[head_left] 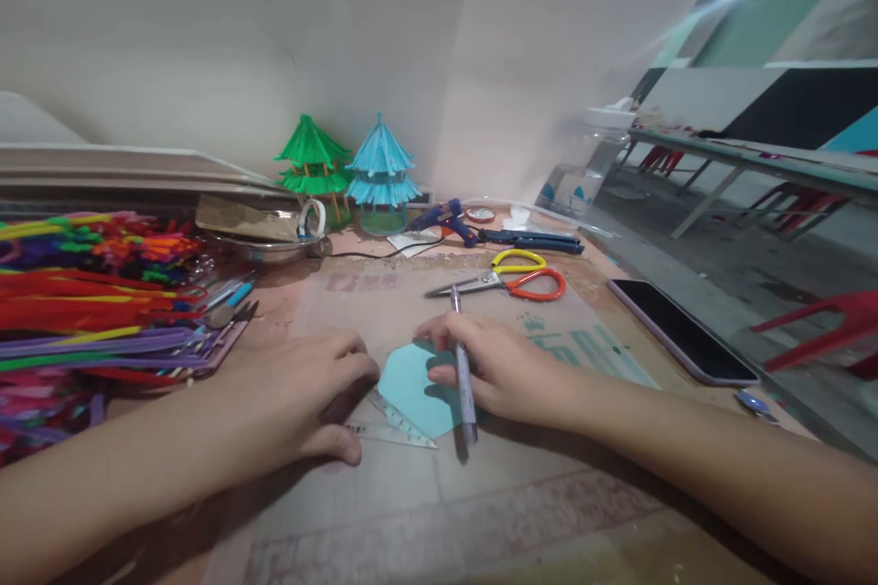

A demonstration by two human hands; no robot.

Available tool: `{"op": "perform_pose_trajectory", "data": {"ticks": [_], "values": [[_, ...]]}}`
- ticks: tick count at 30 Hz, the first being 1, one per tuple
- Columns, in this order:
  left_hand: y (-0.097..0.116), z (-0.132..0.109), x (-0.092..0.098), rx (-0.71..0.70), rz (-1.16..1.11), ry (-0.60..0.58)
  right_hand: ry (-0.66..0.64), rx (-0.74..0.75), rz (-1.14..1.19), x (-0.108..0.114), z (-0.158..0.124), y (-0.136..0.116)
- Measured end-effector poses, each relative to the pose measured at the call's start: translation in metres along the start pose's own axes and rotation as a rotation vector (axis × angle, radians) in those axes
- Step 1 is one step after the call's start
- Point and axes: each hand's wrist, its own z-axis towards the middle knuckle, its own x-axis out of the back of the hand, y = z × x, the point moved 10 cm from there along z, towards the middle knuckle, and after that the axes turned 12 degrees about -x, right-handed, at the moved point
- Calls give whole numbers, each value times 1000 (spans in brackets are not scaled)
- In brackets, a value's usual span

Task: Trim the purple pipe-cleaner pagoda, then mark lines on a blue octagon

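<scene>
A light blue piece of cut paper (pixel 415 384) with angled edges lies flat on the work surface. At its left edge my left hand (pixel 305 398) rests palm down, thumb and bent fingers apart. Partly under that hand is a clear triangular ruler (pixel 404 431), one edge overlapping the paper. My right hand (pixel 497 356) is at the paper's right side, with a greyish pen (pixel 465 393) held between its fingers. The pen slants across the paper's right edge. Just beyond this hand lie scissors (pixel 508 279) with one yellow and one orange-red handle.
Pipe cleaners (pixel 89 311) in many colours fill the left side. At the back stand a green tiered model (pixel 314 160), a blue one (pixel 381 169), a metal bowl (pixel 261 242) and a glue gun (pixel 445 219). A phone (pixel 679 329) lies at right, below a plastic bottle (pixel 580 164).
</scene>
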Motion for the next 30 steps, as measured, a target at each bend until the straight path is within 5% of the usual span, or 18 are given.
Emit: {"op": "perform_pose_trajectory", "data": {"ticks": [7,16,20,24,30], "values": [[2,1,-9,-53,-83,-39,-142,135,57,-19,-2,-4],[-12,0,-12,63,-34,-90,-14,103,-24,-19,3,-3],[-12,-1,-12,31,-181,-107,26,106,-71,-18,2,-4],[-2,4,3,-33,-404,6,73,65,-72,-12,2,-1],[30,8,-6,-106,-507,-105,109,4,125,2,-2,6]]}}
